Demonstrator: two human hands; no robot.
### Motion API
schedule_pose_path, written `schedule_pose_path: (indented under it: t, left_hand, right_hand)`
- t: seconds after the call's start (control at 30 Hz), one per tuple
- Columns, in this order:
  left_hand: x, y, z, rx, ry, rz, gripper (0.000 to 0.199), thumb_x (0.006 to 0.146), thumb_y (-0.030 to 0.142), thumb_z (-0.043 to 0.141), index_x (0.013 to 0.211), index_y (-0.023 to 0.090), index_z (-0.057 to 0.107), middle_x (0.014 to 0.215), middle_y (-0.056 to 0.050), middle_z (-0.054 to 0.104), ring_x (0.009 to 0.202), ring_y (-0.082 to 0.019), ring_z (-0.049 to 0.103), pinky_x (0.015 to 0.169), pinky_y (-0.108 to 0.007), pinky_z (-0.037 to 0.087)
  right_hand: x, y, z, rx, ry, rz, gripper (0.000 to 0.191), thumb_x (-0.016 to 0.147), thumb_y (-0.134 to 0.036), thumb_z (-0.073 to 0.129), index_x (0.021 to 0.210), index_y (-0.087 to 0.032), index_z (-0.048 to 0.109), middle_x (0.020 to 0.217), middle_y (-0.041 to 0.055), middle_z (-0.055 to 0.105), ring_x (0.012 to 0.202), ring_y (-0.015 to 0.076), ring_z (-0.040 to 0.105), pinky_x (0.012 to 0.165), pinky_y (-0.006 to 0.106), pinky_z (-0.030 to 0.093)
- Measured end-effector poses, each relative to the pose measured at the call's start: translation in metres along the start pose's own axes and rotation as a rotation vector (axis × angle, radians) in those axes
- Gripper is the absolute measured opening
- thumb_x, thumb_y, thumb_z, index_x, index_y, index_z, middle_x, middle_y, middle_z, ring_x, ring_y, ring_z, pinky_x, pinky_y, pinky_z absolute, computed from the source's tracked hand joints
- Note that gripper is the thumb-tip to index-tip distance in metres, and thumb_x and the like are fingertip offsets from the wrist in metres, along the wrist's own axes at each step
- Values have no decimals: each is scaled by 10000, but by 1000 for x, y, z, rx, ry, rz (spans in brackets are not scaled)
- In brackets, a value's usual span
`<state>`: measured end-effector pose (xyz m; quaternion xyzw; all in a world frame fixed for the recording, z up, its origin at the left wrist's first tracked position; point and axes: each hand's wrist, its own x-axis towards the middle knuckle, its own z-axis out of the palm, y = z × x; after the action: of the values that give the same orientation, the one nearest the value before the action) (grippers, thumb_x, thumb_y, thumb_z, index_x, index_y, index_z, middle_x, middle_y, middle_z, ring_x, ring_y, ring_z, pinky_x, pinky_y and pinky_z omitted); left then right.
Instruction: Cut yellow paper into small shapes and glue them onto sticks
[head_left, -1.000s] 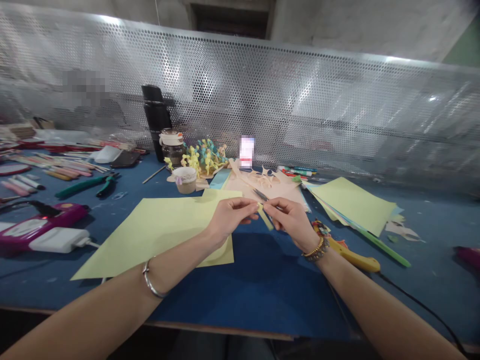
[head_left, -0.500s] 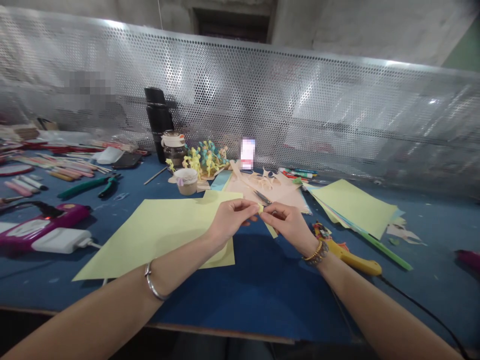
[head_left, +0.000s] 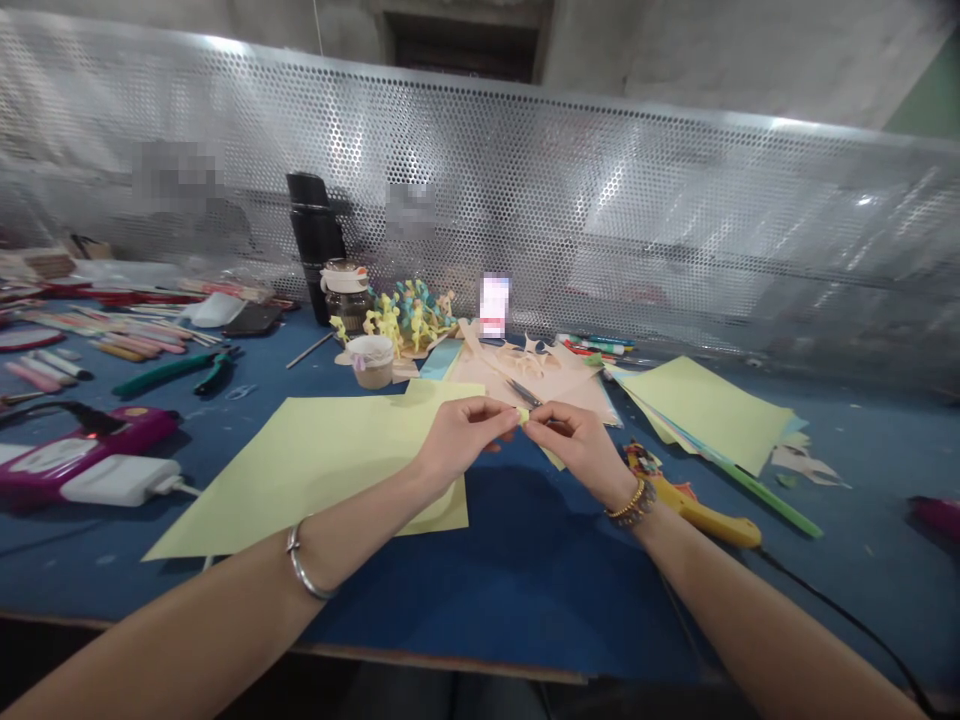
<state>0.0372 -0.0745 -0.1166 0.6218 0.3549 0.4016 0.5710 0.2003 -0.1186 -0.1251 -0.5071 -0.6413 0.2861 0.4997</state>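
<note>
A small piece of yellow paper (head_left: 523,415) is pinched between the fingertips of both hands above the blue table. My left hand (head_left: 469,432) closes on it from the left, my right hand (head_left: 574,445) from the right; fingers partly hide it. Behind the fingertips, scissors (head_left: 521,391) lie on peach paper (head_left: 585,390). A narrow yellow strip (head_left: 553,459) shows beside my right hand. Below my left forearm spreads a large yellow sheet (head_left: 300,460).
A yellow glue gun (head_left: 705,517) with a cord lies by my right wrist. Stacked paper (head_left: 705,410) and a green strip (head_left: 772,500) are at right. Pliers (head_left: 169,373), a purple power strip (head_left: 127,440), a cup (head_left: 373,362) and yellow-blue paper flowers (head_left: 405,318) are at left.
Both hands stay nearly in place, still pinching the small paper. Its angle between the fingertips has shifted slightly, and less of the narrow yellow strip shows.
</note>
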Motion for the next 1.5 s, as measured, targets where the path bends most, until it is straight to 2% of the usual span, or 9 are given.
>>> schedule_pose_path:
  t: [0.13,0.43,0.77,1.0,1.33,1.43,1.5]
  left_hand:
    - [0,0,0,22,-12,20,261,699,416,687,730,157,687,672,-23,650,662,-129,601,574,-219,481]
    - [1,-2,-1,38,-30,65,265,700,418,684,784,167,699,724,-35,678,696,-147,625,586,-230,499]
    - [2,-3,0,14,24,42,259,693,399,698,789,159,701,719,-39,675,674,-144,627,574,-233,510]
    - [2,-3,0,4,36,51,229,704,380,688,768,161,700,690,-34,671,654,-139,624,582,-241,515]
    - [1,-3,-1,45,32,109,248,700,400,690,762,159,691,679,-26,668,657,-142,622,587,-245,514]
    - [1,-2,-1,28,57,76,241,703,392,690,766,159,690,684,-28,675,652,-140,628,593,-244,505]
    - [1,-2,0,2,65,47,231,703,384,693,771,163,692,694,-27,679,655,-134,631,598,-237,498]
  right_hand:
    - [0,1,0,21,-24,35,252,768,-408,622,795,-158,641,584,-25,525,459,77,413,430,212,342]
    - [0,0,0,18,10,40,259,748,-413,637,766,-155,649,514,-44,488,439,73,389,424,212,329]
    - [-1,-1,1,-51,8,4,247,745,-401,637,769,-155,657,588,-10,567,463,78,432,428,213,338]
    - [-1,0,0,-61,-14,-3,229,763,-390,627,758,-162,649,565,-24,543,457,77,431,437,213,345]
    - [-1,-1,1,5,-35,26,252,786,-407,615,720,-165,635,522,-42,504,431,72,418,431,208,343]
    - [0,1,0,72,-7,66,330,819,-452,559,680,-159,622,534,-26,531,434,80,465,435,210,369]
    - [1,3,0,131,25,104,351,832,-473,530,738,-155,645,558,-15,560,441,88,499,444,214,395]
